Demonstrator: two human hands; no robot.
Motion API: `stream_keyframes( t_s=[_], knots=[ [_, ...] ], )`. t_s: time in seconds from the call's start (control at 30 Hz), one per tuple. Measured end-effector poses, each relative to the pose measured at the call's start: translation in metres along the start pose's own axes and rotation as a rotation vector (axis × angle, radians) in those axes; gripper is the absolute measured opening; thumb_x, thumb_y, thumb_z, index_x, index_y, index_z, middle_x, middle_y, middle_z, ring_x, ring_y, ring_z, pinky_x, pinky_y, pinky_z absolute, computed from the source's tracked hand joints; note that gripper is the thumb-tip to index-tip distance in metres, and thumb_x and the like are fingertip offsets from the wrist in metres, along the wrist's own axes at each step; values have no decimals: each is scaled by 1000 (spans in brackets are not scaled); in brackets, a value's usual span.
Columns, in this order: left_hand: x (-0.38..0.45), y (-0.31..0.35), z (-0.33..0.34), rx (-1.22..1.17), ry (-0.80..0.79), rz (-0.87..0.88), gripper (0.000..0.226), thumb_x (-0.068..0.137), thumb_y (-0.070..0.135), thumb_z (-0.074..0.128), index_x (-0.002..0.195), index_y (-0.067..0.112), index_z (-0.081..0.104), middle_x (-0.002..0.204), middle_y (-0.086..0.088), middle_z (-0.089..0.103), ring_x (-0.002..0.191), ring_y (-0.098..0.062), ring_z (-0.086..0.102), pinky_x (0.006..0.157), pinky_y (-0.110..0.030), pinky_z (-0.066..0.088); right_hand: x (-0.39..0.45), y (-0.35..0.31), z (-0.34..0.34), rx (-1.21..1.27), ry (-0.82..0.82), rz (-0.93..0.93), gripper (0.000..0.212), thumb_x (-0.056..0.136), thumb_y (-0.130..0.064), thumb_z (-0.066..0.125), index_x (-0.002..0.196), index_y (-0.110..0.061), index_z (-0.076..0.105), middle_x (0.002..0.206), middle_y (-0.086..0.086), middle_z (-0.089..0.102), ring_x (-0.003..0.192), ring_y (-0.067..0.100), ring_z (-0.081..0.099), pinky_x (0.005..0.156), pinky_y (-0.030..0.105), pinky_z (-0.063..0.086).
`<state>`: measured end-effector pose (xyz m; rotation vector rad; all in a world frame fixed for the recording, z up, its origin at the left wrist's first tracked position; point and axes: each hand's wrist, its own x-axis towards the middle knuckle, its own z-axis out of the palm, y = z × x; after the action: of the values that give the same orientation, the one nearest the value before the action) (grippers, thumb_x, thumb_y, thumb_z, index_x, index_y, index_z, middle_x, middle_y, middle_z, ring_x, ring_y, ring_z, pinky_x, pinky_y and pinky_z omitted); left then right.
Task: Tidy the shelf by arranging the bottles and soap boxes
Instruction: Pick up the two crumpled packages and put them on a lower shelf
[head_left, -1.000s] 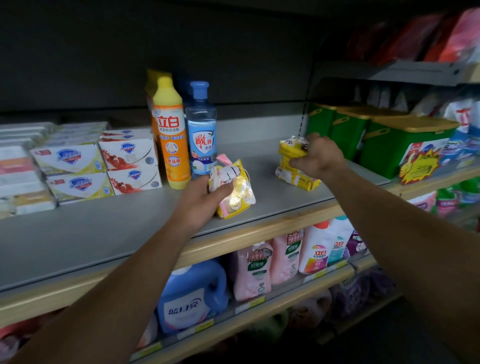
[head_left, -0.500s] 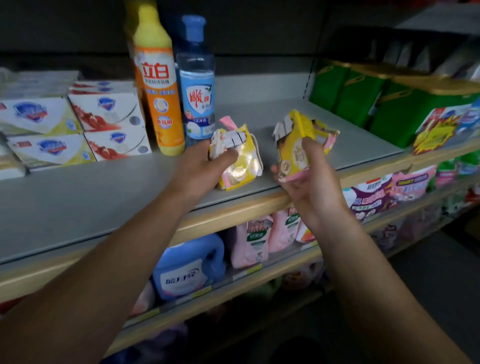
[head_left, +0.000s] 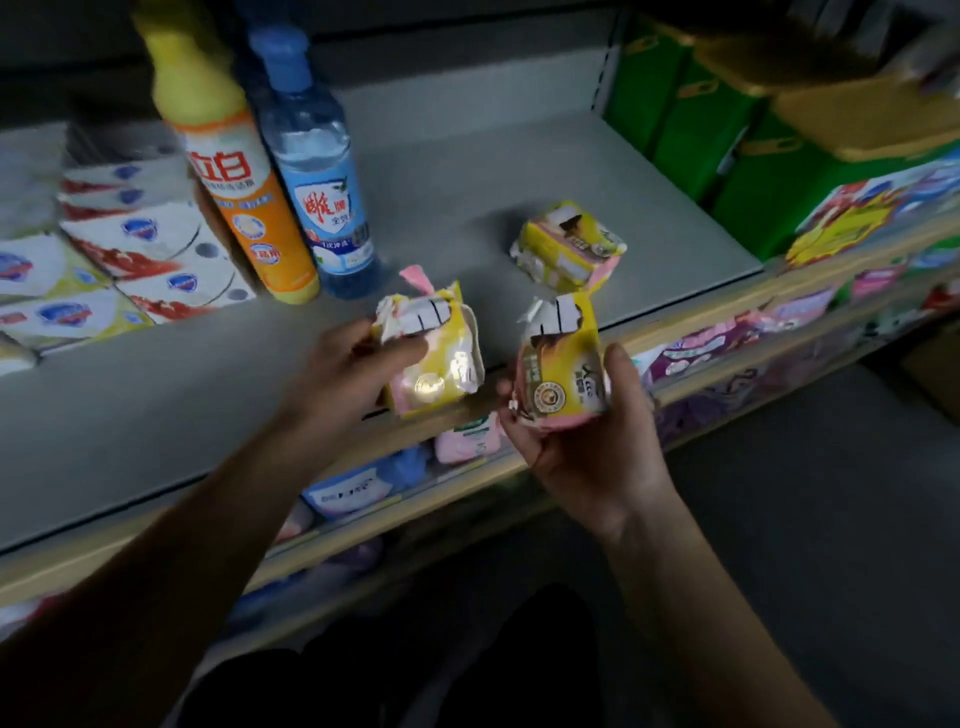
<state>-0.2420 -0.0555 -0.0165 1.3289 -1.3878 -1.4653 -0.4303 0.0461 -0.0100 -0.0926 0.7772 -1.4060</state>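
Soap packs (head_left: 434, 358) (head_left: 563, 371) stand upright (torn tops up), each hand's (head_left: 348, 374) (head_left: 587, 447) grip curled round one.

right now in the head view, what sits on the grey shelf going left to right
white soap boxes with blue logos → orange bottle with yellow cap → clear blue-capped bottle → yellow-pink soap pack lying alone → green boxes with yellow lids

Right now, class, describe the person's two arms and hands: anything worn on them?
Both forearms are bare up to the frame edge, with no sleeves in view. The left hand and right hand wear no gloves. No watch, bracelet or ring can be made out, though the picture is dim and blurred.
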Motion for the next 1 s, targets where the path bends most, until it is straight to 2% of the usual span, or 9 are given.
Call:
stream_keyframes(
  t_s=[0.1, 0.2, 0.23, 0.3, 0.37, 0.43, 0.57, 0.77, 1.0],
  knots=[
    [-30, 17, 22, -162, -88, -190, 15, 86, 19, 65, 97, 21, 76, 96, -9, 76, 89, -27, 73, 69, -34, 58, -44, -9, -10, 91, 30, 4, 56, 65, -30, 84, 114, -7, 69, 117, 16, 67, 106, 31, 65, 95, 39, 52],
    [-61, 26, 56, -245, -152, -343, 17, 92, 13, 58, 92, 17, 74, 87, -2, 77, 72, -11, 73, 52, -21, 54, -81, -21, -33, 156, 143, 19, 27, 82, -21, 66, 105, -8, 74, 112, 15, 69, 99, 29, 67, 106, 41, 43],
    [-69, 27, 69, -267, -158, -381, 14, 92, 13, 58, 93, 17, 72, 85, 0, 77, 71, -9, 73, 52, -21, 54, -91, -26, -43, 178, 192, 15, 24, 84, -19, 63, 100, -9, 76, 108, 14, 69, 94, 27, 68, 101, 40, 47],
    [-86, 27, 98, -344, -176, -514, 13, 82, 22, 67, 91, 16, 74, 91, -8, 76, 77, -21, 74, 56, -33, 57, -110, -36, -66, 158, 279, -9, 22, 81, -18, 64, 96, -11, 79, 102, 12, 71, 85, 23, 69, 77, 35, 56],
    [-100, 23, 132, -352, -222, -579, 31, 69, 28, 71, 97, 18, 74, 98, -12, 75, 83, -29, 74, 59, -40, 58, -133, -50, -93, 76, 371, -41, 25, 76, -18, 70, 96, -8, 79, 101, 15, 72, 85, 24, 70, 70, 35, 57],
    [-112, 18, 167, -326, -231, -592, 41, 66, 24, 71, 106, 16, 67, 100, -13, 74, 84, -30, 74, 59, -41, 58, -157, -65, -122, -63, 483, -82, 26, 77, -19, 72, 98, -3, 76, 99, 19, 72, 86, 27, 70, 75, 39, 56],
    [-127, 6, 235, -178, -276, -553, 19, 83, 7, 67, 95, 22, 70, 95, -8, 76, 82, -27, 74, 61, -42, 58, -206, -91, -178, -241, 667, -109, 20, 91, -18, 64, 104, -4, 70, 97, 18, 73, 83, 25, 71, 68, 33, 56],
    [-123, 3, 331, 68, -455, -552, 17, 87, 13, 68, 102, 19, 69, 93, -8, 76, 81, -26, 74, 64, -41, 58, -250, -134, -235, -66, 837, -192, 15, 93, -8, 58, 101, 0, 68, 87, 15, 74, 76, 23, 73, 61, 32, 57],
    [-106, 7, 468, 209, -688, -539, 21, 86, 14, 69, 104, 22, 67, 92, -6, 76, 82, -24, 74, 59, -38, 58, -271, -198, -305, 89, 1035, -279, 14, 91, -10, 60, 99, -3, 69, 94, 16, 74, 85, 27, 72, 72, 39, 58]
  ],
)
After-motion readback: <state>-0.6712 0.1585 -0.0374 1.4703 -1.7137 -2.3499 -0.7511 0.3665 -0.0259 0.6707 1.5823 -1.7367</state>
